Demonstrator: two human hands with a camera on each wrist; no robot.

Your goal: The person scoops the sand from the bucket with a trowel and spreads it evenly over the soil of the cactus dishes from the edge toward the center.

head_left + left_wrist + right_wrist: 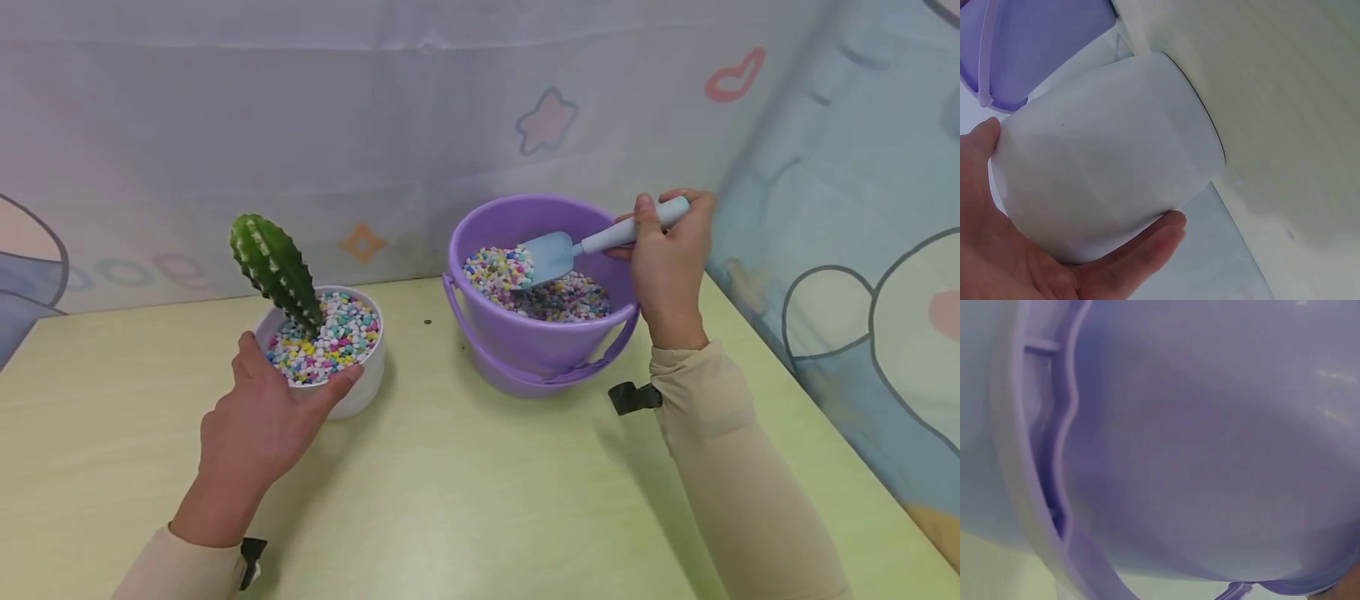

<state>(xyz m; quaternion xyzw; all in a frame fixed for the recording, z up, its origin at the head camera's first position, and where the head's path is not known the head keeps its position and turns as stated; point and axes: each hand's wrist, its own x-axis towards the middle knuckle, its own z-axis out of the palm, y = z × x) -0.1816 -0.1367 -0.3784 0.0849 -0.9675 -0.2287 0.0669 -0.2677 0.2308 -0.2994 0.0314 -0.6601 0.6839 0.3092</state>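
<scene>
My left hand (258,421) grips a white pot (369,392) from its near left side, thumb and fingers spread round the wall. The left wrist view shows the smooth pot (1110,150) between thumb and fingers (1147,247). A green spiny cactus (273,267) leans left in it, set in multicoloured pebbles (337,333). Over the right rim of a purple bucket (517,337), my right hand (671,267) holds a small light-blue shovel (551,257) by its handle. Its blade, pointing left inside the bucket, carries a heap of pebbles (506,271). More pebbles (566,298) lie below.
The bucket's handle (555,379) hangs down its front, and its grip (1066,425) fills the left of the right wrist view. A pale wooden table (435,492) bears everything. Behind it hangs a printed cloth (420,125), with another patterned sheet (847,250) along the right edge.
</scene>
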